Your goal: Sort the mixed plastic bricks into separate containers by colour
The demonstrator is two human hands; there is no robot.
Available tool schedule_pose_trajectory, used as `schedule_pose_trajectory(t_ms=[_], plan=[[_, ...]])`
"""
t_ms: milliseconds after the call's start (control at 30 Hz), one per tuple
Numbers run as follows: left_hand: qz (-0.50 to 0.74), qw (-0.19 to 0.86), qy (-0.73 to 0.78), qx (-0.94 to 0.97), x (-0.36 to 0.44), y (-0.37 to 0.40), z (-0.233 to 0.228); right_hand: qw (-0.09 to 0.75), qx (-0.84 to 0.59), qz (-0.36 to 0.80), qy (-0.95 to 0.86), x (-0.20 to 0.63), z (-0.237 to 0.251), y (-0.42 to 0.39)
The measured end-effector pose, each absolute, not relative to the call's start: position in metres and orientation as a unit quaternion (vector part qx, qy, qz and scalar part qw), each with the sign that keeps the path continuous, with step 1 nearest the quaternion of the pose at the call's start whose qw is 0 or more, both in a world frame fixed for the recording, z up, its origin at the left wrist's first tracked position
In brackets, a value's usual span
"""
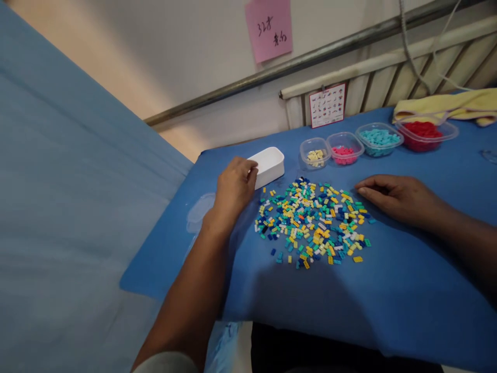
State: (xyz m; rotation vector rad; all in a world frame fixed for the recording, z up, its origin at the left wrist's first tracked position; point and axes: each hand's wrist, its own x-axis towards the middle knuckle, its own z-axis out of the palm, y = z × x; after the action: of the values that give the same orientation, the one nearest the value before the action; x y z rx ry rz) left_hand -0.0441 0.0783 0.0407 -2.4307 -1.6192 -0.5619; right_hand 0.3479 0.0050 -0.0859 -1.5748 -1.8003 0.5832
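Far left: only a blue cloth surface, sloping away. On the blue table, a clear lid lay flat by the near-left edge, just beside the left wrist. Left hand rested palm down, fingers loosely curled against the near end of the white tray, touching but not clamped on it; placed so, probably, to steady the tray beside the bricks. Tray itself lay at the far-left rim of the pile, interior not visible. Spread loosely in the middle, between the two hands: the pile of small bricks, mixed yellow, teal, blue and white, laid thin so that colours could be told apart. Beyond it, ranged in a row along the far side: four clear tubs, holding yellow, pink, light blue and red pieces, one colour each. Right hand lay flat and empty at the pile's right edge, fingers together, pointing left toward the bricks. Behind the tubs, propped against the wall: a small picture card. Higher, a pink note. Far right, a yellow cloth.
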Motion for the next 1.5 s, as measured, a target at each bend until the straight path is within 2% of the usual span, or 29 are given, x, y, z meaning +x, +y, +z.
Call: schedule_pose_trajectory(t_ms=[133, 233, 533, 933, 1133, 1233, 1367, 1500], plan=[[-0.055, 0.022, -0.537, -0.842, -0.034, 0.062, 0.017, 0.342, -0.601, 0.226, -0.687, 0.348, -0.087, 0.005], [0.008, 0.018, -0.548, -0.836, -0.023, 0.058, 0.004, 0.345, -0.607, 0.229, -0.679, 0.347, -0.087, 0.004], [0.028, 0.004, -0.535, -0.844, -0.013, 0.057, -0.003, 0.333, -0.608, 0.23, -0.683, 0.346, -0.082, 0.003], [-0.138, -0.093, -0.449, -0.878, -0.035, 0.053, -0.008, 0.314, -0.632, 0.214, -0.675, 0.346, -0.076, -0.002], [-0.345, 0.025, -0.442, -0.828, -0.049, 0.068, 0.0, 0.315, -0.64, 0.225, -0.664, 0.346, -0.076, -0.002], [-0.353, 0.062, -0.482, -0.8, -0.059, 0.084, 0.0, 0.309, -0.649, 0.22, -0.659, 0.345, -0.074, -0.002], [-0.36, 0.051, -0.471, -0.803, -0.066, 0.089, -0.002, 0.31, -0.649, 0.211, -0.662, 0.345, -0.072, -0.003], [-0.29, -0.044, -0.459, -0.838, -0.068, 0.064, 0.009, 0.307, -0.643, 0.213, -0.669, 0.346, -0.073, -0.003]])
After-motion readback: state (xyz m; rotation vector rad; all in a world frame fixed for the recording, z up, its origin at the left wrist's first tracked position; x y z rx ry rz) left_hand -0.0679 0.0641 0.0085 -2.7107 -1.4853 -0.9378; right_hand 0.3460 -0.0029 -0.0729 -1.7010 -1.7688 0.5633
